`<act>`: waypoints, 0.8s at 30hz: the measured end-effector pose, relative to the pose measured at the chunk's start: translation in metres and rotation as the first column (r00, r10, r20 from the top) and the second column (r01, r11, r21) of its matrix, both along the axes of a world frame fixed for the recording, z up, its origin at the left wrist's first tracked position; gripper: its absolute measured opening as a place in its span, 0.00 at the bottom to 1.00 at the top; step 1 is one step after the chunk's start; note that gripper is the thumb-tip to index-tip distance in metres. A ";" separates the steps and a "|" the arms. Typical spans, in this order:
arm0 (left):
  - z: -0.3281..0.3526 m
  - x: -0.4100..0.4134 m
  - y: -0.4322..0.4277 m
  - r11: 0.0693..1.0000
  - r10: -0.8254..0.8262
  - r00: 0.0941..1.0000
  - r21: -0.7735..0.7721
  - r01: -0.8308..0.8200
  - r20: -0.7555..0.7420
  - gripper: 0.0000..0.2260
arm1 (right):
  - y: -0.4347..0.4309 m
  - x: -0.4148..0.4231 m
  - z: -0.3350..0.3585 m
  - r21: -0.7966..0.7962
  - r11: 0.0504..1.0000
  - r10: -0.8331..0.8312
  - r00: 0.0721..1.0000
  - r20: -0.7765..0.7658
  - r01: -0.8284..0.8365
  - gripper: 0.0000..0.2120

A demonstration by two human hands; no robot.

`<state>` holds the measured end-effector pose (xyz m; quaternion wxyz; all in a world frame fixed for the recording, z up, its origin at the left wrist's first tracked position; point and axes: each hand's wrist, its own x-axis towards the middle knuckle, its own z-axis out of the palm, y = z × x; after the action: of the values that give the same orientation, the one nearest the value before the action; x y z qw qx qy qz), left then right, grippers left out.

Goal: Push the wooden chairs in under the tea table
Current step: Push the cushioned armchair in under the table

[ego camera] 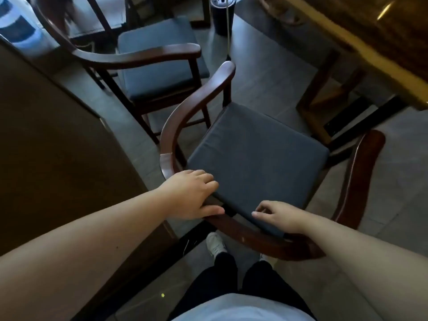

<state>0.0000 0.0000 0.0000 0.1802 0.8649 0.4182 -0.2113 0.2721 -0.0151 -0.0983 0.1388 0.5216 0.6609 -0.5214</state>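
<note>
Person: dark trousers and a white shoe show at the bottom of the view, just behind the near chair's back rail.
Left hand: the left hand lies on the near chair at the left end of its curved back rail, fingers curled down over the rail by the cushion's near left corner, thumb stretched along the wood; it grips the rail.
Right hand: the right hand hangs loosely curled over the rail and the cushion's near edge, right of the left hand; whether it presses on the wood or floats just above it cannot be told, and it closes on nothing that shows.
Near chair: dark wood with a grey-blue seat cushion, turned at a slant, its two arms reaching away from the person toward the desk.
Desk: the tea desk fills the upper right; its wooden leg stands just beyond the chair's far right corner, and the seat lies out from under the top.
Second chair: another wooden armchair with the same cushion stands farther off to the left, apart from the desk.
Floor: grey tiles.
Far end: a dark round container stands on the floor.
</note>
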 end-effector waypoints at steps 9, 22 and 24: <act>-0.017 -0.008 -0.003 0.982 -0.171 0.985 -0.081 0.170 -0.008 0.17 | -0.001 0.055 -0.017 -0.212 0.967 0.179 0.969 0.170 -0.141 0.23; -0.018 -0.005 -0.001 0.974 -0.205 0.966 -0.136 0.184 -0.160 0.15 | 0.052 0.131 -0.001 -0.096 0.641 0.667 0.491 0.561 -0.761 0.36; -0.017 -0.005 0.003 0.969 -0.231 0.955 -0.127 0.210 -0.188 0.16 | 0.046 0.137 -0.005 0.041 0.613 0.628 0.519 0.581 -0.789 0.32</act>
<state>-0.0048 0.0035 -0.0167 0.1576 0.8697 0.3233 -0.3381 0.4095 0.0313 -0.1034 0.4305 0.3343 0.8246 -0.1514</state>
